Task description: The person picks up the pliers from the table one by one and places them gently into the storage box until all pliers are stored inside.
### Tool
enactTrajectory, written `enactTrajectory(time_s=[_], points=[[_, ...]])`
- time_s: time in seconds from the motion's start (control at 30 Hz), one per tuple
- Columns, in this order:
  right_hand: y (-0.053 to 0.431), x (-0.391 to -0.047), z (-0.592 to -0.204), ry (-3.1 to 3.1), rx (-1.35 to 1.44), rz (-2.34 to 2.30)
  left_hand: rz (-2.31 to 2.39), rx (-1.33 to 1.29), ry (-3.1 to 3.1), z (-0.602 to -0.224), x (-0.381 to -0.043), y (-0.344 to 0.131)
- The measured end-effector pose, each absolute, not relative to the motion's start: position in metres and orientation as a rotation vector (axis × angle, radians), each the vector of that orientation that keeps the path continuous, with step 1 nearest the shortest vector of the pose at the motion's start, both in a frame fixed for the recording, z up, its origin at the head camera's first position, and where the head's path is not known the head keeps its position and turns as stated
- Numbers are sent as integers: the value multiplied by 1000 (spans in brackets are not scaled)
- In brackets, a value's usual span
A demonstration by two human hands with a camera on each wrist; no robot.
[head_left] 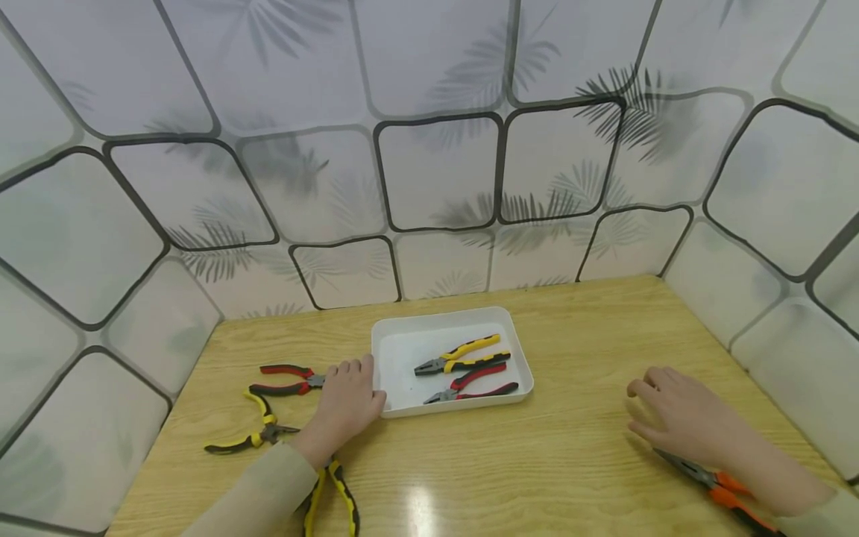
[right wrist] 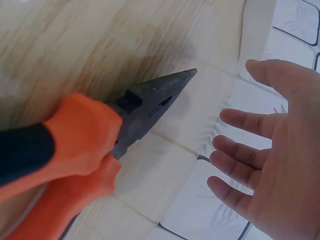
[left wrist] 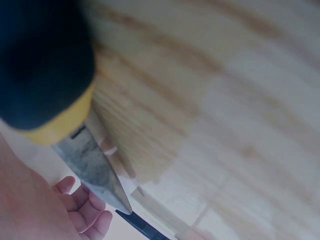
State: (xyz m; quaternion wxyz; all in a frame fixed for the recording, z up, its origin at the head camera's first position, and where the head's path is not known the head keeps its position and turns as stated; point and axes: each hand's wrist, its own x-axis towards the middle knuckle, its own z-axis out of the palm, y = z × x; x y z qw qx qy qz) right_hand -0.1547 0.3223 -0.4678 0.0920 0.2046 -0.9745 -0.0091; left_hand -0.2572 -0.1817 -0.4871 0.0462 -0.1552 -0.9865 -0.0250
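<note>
My left hand [head_left: 349, 395] rests beside the left wall of a white tray [head_left: 436, 322], its thumb at the rim. Inside lie yellow-and-black combination pliers [head_left: 463, 354] and red-and-black pliers [head_left: 470, 384]. In the left wrist view, the fingers of that hand [left wrist: 82, 210] look loosely bent, with a yellow-handled pliers' metal jaw [left wrist: 92, 165] close by. My right hand [head_left: 691, 410] hovers over the right side of the table, fingers spread and holding nothing. Orange-and-black long-nose pliers [right wrist: 90, 145] lie under its wrist; their jaws look closed.
Left of the tray lie red-handled pliers [head_left: 285, 389], partly covered by my left hand, and spread yellow-and-black long-nose pliers [head_left: 268, 432]. More yellow-and-black pliers [head_left: 342, 492] lie under my left forearm. Patterned wall covering [head_left: 443, 179] borders the wooden table [head_left: 510, 462].
</note>
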Motion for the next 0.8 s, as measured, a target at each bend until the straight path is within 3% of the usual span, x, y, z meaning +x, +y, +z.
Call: enactTrajectory(time_s=[0.8], points=[[342,-135,-471,-2884,549,-42,-71,-479,-3015,-487,-256,-181]])
